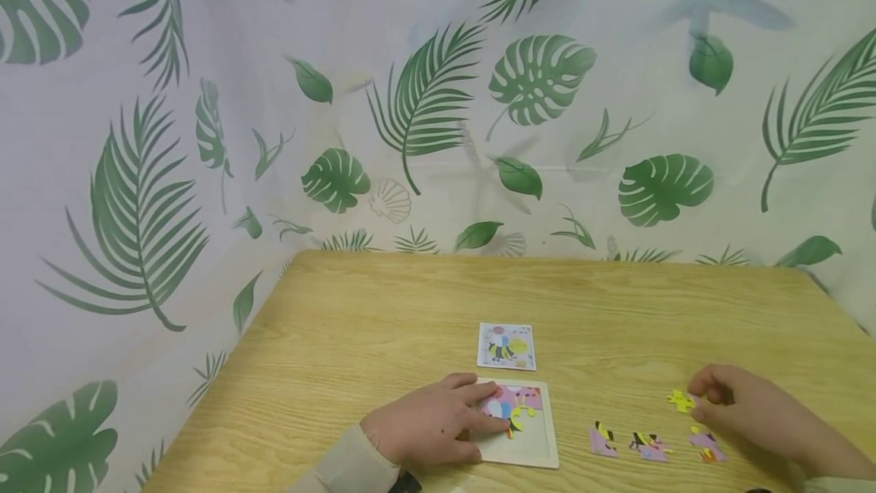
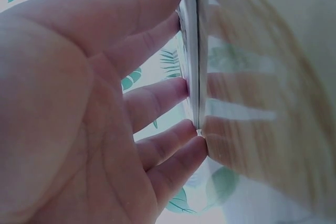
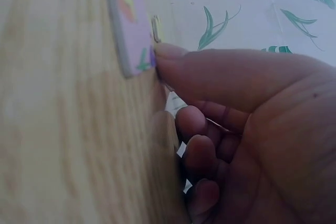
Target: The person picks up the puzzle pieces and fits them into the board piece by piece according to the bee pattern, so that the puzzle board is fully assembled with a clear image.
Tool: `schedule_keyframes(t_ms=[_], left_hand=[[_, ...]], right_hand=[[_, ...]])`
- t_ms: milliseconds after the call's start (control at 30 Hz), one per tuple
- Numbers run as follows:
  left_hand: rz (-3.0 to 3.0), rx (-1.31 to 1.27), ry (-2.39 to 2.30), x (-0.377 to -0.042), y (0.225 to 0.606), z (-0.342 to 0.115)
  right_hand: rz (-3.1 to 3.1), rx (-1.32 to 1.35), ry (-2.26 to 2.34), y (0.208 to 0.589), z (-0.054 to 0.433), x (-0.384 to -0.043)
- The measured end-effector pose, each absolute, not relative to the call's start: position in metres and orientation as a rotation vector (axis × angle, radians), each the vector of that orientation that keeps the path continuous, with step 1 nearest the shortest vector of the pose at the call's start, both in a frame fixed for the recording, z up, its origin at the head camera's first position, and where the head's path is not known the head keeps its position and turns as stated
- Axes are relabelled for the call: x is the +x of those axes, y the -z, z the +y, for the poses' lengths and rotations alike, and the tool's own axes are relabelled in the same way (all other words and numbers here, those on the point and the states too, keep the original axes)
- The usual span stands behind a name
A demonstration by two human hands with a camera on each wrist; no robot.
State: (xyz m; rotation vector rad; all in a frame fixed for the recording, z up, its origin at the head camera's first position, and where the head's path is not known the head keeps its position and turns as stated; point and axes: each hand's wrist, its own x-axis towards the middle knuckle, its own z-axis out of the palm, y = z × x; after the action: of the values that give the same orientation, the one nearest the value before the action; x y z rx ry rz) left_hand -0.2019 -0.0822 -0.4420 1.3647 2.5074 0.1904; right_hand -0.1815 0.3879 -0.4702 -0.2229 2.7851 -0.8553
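Observation:
A square puzzle tray (image 1: 523,454) with a pale rim lies in front of me, its upper part filled with pieces of a bee picture (image 1: 503,408). Over its left side rests my left hand (image 1: 438,421), fingers spread and fingertips on the pieces. In the left wrist view, fingertips (image 2: 176,88) touch the tray's edge and top. To the right, my right hand (image 1: 746,409) pinches a yellow puzzle piece (image 1: 680,401) between thumb and fingers, close over the table. The right wrist view shows the thumb (image 3: 210,74) mostly covering that piece, near a pink piece on the table.
A small picture card (image 1: 506,346) of a bee lies just behind the tray. Between the hands sit loose puzzle pieces: one pink and yellow (image 1: 603,440), one striped (image 1: 650,447), one pink and orange (image 1: 707,445). A leaf-printed curtain (image 1: 438,211) borders the wooden table (image 1: 369,303) behind and left.

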Motion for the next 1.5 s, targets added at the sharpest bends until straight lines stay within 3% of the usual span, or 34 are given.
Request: schedule_keyframes(t_ms=[1167, 1500], left_hand=[[2.515, 1.361, -0.224, -0.202, 0.443, -0.084], [2.508, 1.346, -0.247, -0.201, 0.441, -0.085]], right_hand=[[2.843, -0.093, 0.867, 0.466, 0.382, -0.186], [2.840, -0.152, 1.020, 0.456, 0.353, -0.177]])
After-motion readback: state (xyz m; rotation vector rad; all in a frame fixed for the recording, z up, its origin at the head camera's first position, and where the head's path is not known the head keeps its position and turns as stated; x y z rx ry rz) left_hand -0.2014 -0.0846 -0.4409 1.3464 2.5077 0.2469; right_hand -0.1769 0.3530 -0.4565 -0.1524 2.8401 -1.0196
